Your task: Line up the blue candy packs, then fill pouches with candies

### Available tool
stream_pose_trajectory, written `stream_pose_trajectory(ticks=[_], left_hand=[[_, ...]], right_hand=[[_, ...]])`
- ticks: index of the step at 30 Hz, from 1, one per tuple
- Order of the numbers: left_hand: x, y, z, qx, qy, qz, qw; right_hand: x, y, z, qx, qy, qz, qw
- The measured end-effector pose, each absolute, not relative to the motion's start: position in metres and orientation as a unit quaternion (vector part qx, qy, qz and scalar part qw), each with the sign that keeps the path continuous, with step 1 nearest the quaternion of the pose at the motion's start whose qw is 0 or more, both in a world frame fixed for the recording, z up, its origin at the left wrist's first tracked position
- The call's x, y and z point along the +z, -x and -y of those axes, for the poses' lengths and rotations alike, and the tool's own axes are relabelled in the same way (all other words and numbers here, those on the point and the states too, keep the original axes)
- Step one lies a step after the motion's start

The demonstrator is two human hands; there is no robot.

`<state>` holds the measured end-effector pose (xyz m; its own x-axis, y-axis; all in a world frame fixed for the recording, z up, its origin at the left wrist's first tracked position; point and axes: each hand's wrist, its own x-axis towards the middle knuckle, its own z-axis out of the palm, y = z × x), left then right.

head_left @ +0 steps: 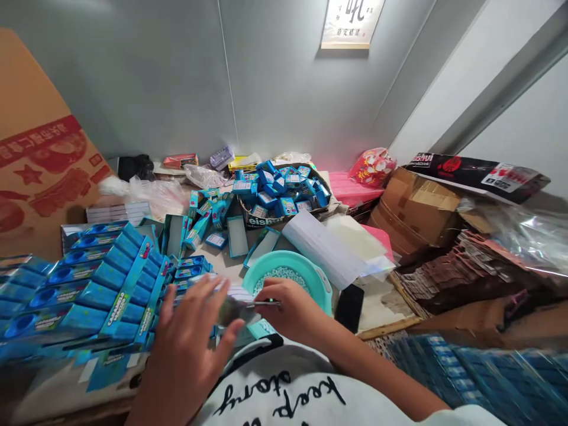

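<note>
My right hand point(286, 305) is closed around the thin metal handle of a spoon point(268, 303), over the near left part of a turquoise basin point(326, 287). The spoon's dark end, to the left, is blurred. Small pale-blue pellets point(284, 273) lie in the basin. My left hand point(193, 325) is spread with fingers apart, palm down, beside the spoon's end and over some pale, striped packets point(237, 293). Motion blurs its fingertips, and what lies under the palm is hidden. Blue candy boxes point(128, 284) are stacked in rows left of it.
A carton point(261, 222) heaped with small blue boxes stands behind the basin. White sheets point(326, 248) and a black phone-like slab point(349, 307) lie to its right. Tall cardboard point(39, 154) rises at left; brown cartons point(415, 207) and wrapped blue packs point(470, 367) sit at right.
</note>
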<state>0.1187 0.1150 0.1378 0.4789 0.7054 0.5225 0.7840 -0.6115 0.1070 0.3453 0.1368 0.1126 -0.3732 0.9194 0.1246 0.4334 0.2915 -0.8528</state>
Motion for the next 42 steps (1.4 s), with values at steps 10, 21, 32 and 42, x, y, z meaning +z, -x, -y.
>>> stream_pose_trajectory(ticks=[10,21,32,42], left_hand=[[0.119,-0.119,-0.123,-0.263,0.863,0.392,-0.180],[0.112,-0.122,-0.115,-0.305,0.873,0.359,-0.127],[0.089,-0.131,-0.097,-0.286,0.887,0.358,-0.052],[0.080,-0.135,-0.089,-0.396,0.783,0.452,-0.160]], right_hand=[[0.115,-0.344,-0.119,0.479,0.366,0.652,0.461],[0.105,-0.332,-0.109,0.458,0.387,0.663,0.448],[0.089,-0.324,-0.109,0.562,0.429,0.523,0.476],[0.100,-0.325,-0.106,0.544,0.430,0.552,0.462]])
